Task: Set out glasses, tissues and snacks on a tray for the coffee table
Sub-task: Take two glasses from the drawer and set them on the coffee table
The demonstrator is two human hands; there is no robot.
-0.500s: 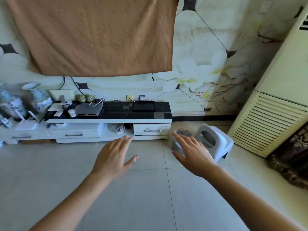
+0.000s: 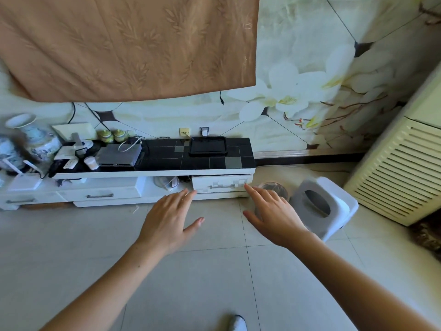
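Note:
A black rectangular tray (image 2: 207, 146) lies empty on the right part of the low black-topped TV cabinet (image 2: 195, 161) against the wall. My left hand (image 2: 170, 217) is stretched forward over the floor, fingers straight, holding nothing. My right hand (image 2: 274, 213) reaches forward beside it, fingers straight and empty, in front of a clear glass container (image 2: 274, 188) that stands on the floor. Both hands are well short of the tray. No glasses, tissues or snacks can be made out.
A white plastic stool (image 2: 324, 206) stands on the floor right of the glass container. A cream standing air conditioner (image 2: 401, 170) fills the right side. Vases (image 2: 35, 139), a grey box (image 2: 118, 155) and small items crowd the cabinet's left end. Drawer (image 2: 222, 183) is closed.
The cabinet and tray appear larger and nearer. Both hands stay stretched forward and empty.

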